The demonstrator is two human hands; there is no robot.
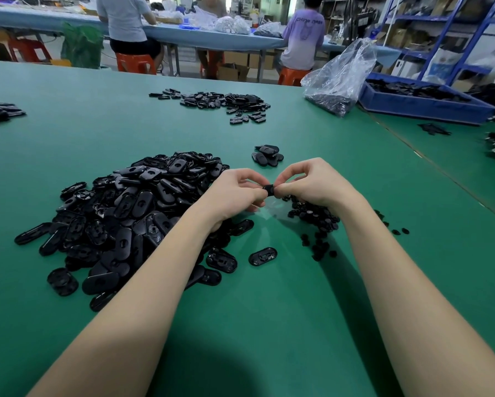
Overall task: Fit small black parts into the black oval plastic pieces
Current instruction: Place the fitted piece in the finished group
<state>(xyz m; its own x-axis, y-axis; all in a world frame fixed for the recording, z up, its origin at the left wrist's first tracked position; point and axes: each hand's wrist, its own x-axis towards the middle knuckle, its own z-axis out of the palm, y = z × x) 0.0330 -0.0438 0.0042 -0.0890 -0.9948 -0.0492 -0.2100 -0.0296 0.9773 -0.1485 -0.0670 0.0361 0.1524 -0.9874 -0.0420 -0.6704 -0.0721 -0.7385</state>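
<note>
Over the green tabletop, the left hand and right hand both had a pinching grip on one black piece held between them, mid-fit by the look of it. Its long axis couldn't be made out, fingers covered most of it. Only a small finished cluster sat behind; the big pile of ovals and the small parts remained, so plenty left.

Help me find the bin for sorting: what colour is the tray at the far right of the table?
Blue, seen in the head view: the tray holds black parts.
</note>
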